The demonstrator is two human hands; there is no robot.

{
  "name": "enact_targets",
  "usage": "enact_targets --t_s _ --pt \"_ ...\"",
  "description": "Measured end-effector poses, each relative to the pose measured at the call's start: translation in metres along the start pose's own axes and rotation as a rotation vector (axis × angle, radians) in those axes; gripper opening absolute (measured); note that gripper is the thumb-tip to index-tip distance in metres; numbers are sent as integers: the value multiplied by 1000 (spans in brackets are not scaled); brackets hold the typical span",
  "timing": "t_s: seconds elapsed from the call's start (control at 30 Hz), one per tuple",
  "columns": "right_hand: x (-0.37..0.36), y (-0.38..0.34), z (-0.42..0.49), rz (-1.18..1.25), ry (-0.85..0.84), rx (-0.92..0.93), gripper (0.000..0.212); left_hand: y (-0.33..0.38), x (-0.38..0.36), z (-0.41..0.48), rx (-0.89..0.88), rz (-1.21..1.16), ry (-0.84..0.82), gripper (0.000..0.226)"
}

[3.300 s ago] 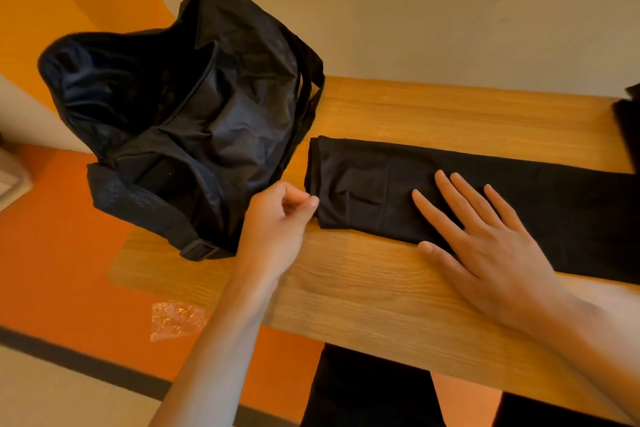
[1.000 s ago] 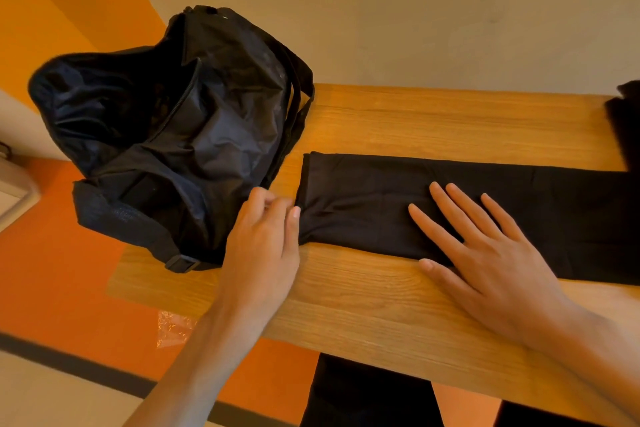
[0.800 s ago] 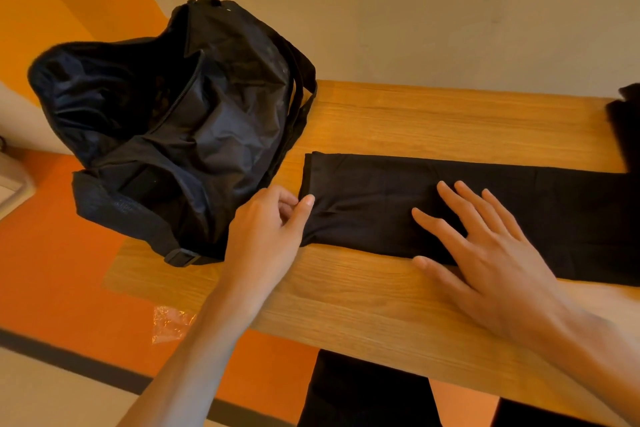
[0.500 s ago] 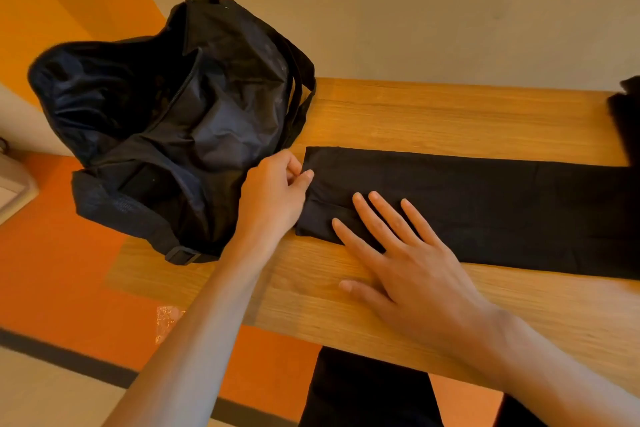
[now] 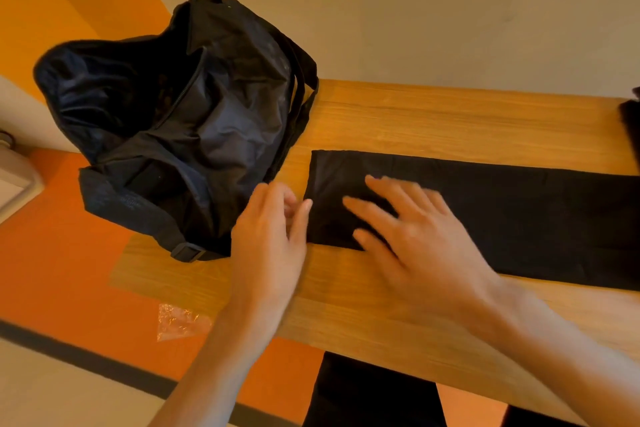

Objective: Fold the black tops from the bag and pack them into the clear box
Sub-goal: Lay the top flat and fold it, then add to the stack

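One black top [image 5: 502, 215] lies part-folded on the desk [image 5: 433, 118], right hand [image 5: 426, 243] fingers spread flat, left hand [image 5: 266, 243] hold unclear; packing remains.

The slumped black bag [image 5: 180, 135] fills the left end of the desk [image 5: 450, 121], leaving only a narrow gap beside the folded black top [image 5: 519, 211]. Behind the top, bare wood runs clear to the wall. Something dark [image 5: 632, 128], perhaps cloth, blocks the far right edge.
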State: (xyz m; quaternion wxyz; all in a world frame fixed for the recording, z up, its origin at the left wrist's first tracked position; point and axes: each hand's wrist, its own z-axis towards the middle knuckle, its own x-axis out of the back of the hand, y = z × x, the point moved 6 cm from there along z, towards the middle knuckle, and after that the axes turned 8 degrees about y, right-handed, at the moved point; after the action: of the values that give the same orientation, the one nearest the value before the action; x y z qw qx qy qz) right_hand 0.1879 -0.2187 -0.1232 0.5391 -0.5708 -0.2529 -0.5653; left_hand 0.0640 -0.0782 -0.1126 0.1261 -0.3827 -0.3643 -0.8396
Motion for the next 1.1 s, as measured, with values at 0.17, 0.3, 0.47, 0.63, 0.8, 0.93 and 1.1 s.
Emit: enact_targets --t_s 0.17,0.3,0.47,0.63,0.8,0.93,1.1 --pt "-7 27 91 88 72 -200 50 -5 3 -36 144 -28 -55 14" --pt "-29 34 132 5 -78 -222 43 -11 0 -29 181 -19 -82 12" --pt "-41 37 138 92 -22 -184 28 -23 -2 -24 241 -64 -139 13" --pt "-29 29 126 -78 223 -56 30 -7 17 -33 86 -24 52 18" --pt "-53 5 109 -201 -65 121 60 48 -24 -73 -242 197 -327 70" --pt "-65 18 119 -213 -185 26 60 42 -42 -78 -241 237 -514 80" --pt "-46 15 120 -196 -150 40 79 42 -39 -84 -264 272 -563 86"
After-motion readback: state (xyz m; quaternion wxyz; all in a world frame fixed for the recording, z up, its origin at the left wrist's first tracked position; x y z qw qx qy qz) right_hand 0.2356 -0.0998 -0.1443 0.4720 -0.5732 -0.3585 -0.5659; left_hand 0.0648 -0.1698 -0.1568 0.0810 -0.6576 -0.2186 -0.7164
